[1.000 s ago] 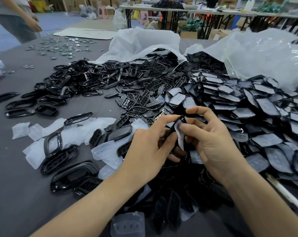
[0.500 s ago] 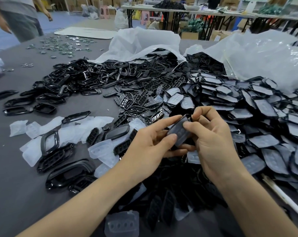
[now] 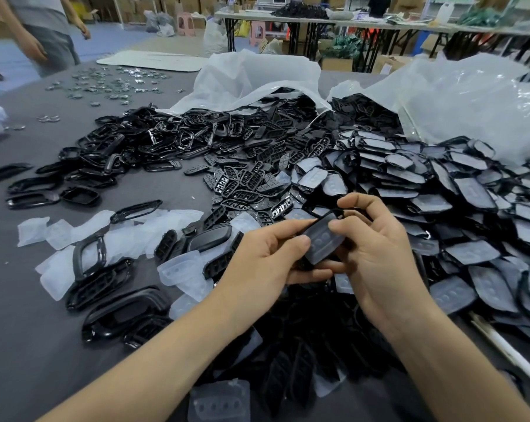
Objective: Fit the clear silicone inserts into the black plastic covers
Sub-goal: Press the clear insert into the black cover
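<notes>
Holding one black cover (image 3: 333, 214) just above the near heap, the left hand (image 3: 266, 263) and the right hand (image 3: 376, 254) both pinch it. The left thumb lies along its lower edge with the fingers curled beneath. The right thumb presses on the clear silicone insert (image 3: 323, 240) lying in the cover's face, and the right forefinger hooks over the top end. To the left of the hands, loose clear inserts (image 3: 181, 269) lie on the grey table (image 3: 29, 330), mixed with larger black frames (image 3: 90, 257). Beyond the hands, a pile of empty black covers (image 3: 242, 184) spills from a white plastic bag (image 3: 257, 77). To the right spreads a wide heap of covers with inserts in them (image 3: 440, 208), beside a clear bag (image 3: 470, 102). Small shiny discs (image 3: 105, 83) lie at the far left, where another person (image 3: 44, 35) stands by the table.
</notes>
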